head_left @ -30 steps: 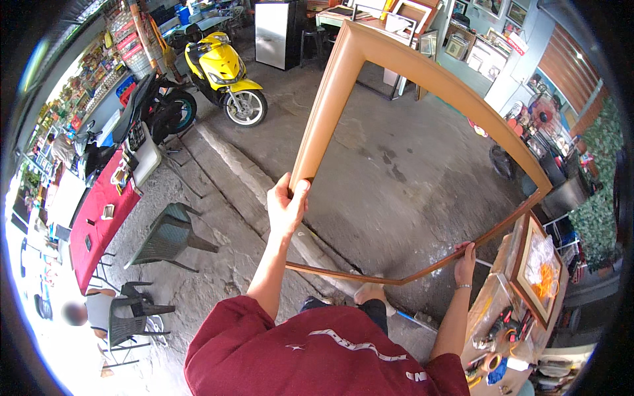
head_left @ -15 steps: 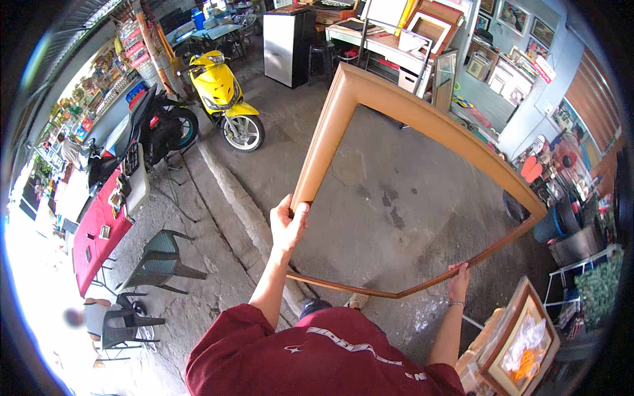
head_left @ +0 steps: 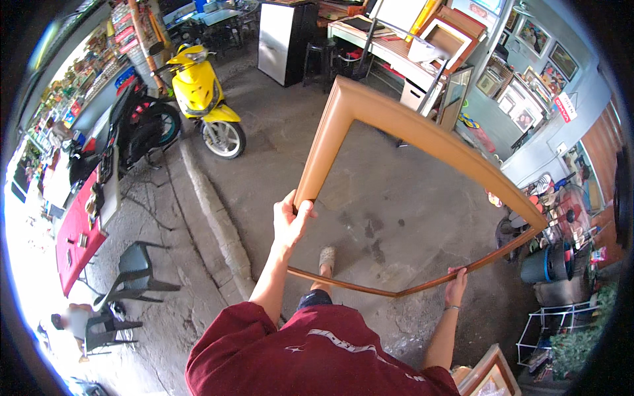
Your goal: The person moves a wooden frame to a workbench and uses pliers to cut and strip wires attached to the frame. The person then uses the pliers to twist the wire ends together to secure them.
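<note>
Brown frame (head_left: 436, 143) is being held midair, looking assembled, no pic showing inside; L hand (head_left: 290, 223) gripping side, R hand (head_left: 456, 287) gripping lower edge.

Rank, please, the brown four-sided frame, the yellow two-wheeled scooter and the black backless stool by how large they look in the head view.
1. Brown four-sided frame
2. Yellow two-wheeled scooter
3. Black backless stool
The frame is nearest the camera of the three, so this ranks apparent size only.
</note>
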Available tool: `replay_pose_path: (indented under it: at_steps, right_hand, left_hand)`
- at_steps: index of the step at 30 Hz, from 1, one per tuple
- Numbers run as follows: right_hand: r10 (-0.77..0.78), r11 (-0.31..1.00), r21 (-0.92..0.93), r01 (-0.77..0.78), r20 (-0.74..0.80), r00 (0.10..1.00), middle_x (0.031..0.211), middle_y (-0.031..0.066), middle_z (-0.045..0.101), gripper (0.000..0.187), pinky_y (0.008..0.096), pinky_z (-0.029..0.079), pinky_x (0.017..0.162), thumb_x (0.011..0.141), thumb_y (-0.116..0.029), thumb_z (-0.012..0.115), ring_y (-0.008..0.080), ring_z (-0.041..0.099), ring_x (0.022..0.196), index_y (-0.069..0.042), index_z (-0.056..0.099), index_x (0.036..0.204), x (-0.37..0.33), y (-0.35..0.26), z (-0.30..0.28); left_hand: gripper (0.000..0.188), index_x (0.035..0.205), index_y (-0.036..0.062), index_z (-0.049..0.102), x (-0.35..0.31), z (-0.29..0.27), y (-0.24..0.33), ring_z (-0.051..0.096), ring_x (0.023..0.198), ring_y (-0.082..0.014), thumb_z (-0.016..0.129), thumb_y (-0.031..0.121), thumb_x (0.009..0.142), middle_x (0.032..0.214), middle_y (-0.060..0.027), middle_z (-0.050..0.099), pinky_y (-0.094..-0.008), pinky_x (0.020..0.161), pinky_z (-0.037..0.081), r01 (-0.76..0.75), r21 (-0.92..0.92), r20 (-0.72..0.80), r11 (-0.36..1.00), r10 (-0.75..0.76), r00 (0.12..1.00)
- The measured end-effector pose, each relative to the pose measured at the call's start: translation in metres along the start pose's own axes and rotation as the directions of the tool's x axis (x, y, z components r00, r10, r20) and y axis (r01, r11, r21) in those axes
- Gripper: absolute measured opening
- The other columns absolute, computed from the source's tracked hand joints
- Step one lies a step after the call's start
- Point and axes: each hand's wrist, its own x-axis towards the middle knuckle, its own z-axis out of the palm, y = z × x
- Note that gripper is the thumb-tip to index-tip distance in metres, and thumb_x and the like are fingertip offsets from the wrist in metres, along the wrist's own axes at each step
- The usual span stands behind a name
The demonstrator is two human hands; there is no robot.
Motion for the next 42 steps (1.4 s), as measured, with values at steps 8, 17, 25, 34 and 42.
replay_pose_path:
  at_steps: [8, 17, 25, 34, 42]
  right_hand:
    - [0.020, 0.993, -0.113, -0.033, -0.117, 0.993, 0.101, 0.0020, 0.062, 0.033, 0.0377, 0.043, 0.100, 0.106, -0.043, 0.057, 0.0174, 0.057, 0.097, -0.009, 0.057, 0.106, 0.120, -0.009, 0.026]
    - [-0.054, 0.891, -0.448, -0.078, -0.274, 0.960, 0.122, 0.0083, 0.065, 0.044, 0.0374, 0.040, 0.107, 0.108, -0.045, 0.050, 0.0202, 0.057, 0.117, -0.004, 0.058, 0.123, 0.219, -0.001, 0.020]
    - [0.087, 0.867, -0.393, -0.305, -0.484, 0.871, 0.146, 0.0172, 0.050, 0.091, 0.0410, 0.040, 0.112, 0.095, -0.060, 0.064, 0.0259, 0.048, 0.134, 0.003, 0.034, 0.154, 0.381, -0.019, 0.010]
    - [0.057, 0.812, 0.581, -0.065, 0.032, 0.998, 0.130, 0.0217, 0.061, 0.090, 0.0524, 0.048, 0.103, 0.095, -0.079, 0.037, 0.0378, 0.059, 0.123, -0.004, 0.045, 0.144, 0.578, -0.126, 0.134]
    - [0.168, 0.823, 0.526, -0.216, 0.139, 0.976, 0.113, 0.0083, 0.070, 0.026, 0.0451, 0.055, 0.096, 0.106, -0.035, 0.057, 0.0239, 0.069, 0.105, -0.012, 0.059, 0.117, 0.790, -0.127, 0.141]
  left_hand:
    - [0.055, 0.099, -0.0025, 0.063, 0.189, 0.083, -0.049, 0.071, 0.076, -0.0189, 0.061, 0.052, 0.100, 0.080, -0.0100, 0.071, -0.0344, 0.073, 0.058, 0.001, -0.108, 0.074, 0.994, 0.007, 0.997]
    - [0.032, 0.099, -0.0034, 0.063, 0.348, 0.204, -0.012, 0.069, 0.065, -0.0195, 0.071, 0.027, 0.097, 0.080, -0.0119, 0.069, -0.0339, 0.062, 0.060, 0.030, -0.530, 0.298, 0.848, 0.153, 0.942]
    - [0.031, 0.095, -0.0031, 0.066, 0.414, 0.385, 0.007, 0.067, 0.063, -0.0146, 0.082, 0.022, 0.087, 0.080, -0.0079, 0.068, -0.0288, 0.058, 0.055, -0.038, -0.489, 0.364, 0.872, 0.243, 0.899]
    - [0.036, 0.088, 0.0005, 0.067, 0.477, 0.570, -0.038, 0.066, 0.070, -0.0110, 0.091, 0.025, 0.076, 0.081, -0.0074, 0.071, -0.0252, 0.063, 0.052, -0.352, -0.095, 0.422, 0.931, 0.358, 0.833]
    - [0.033, 0.094, 0.0052, 0.067, 0.529, 0.689, -0.138, 0.066, 0.059, -0.0144, 0.088, 0.025, 0.078, 0.070, -0.0077, 0.069, -0.0297, 0.056, 0.051, -0.414, 0.130, 0.369, 0.901, 0.344, 0.864]
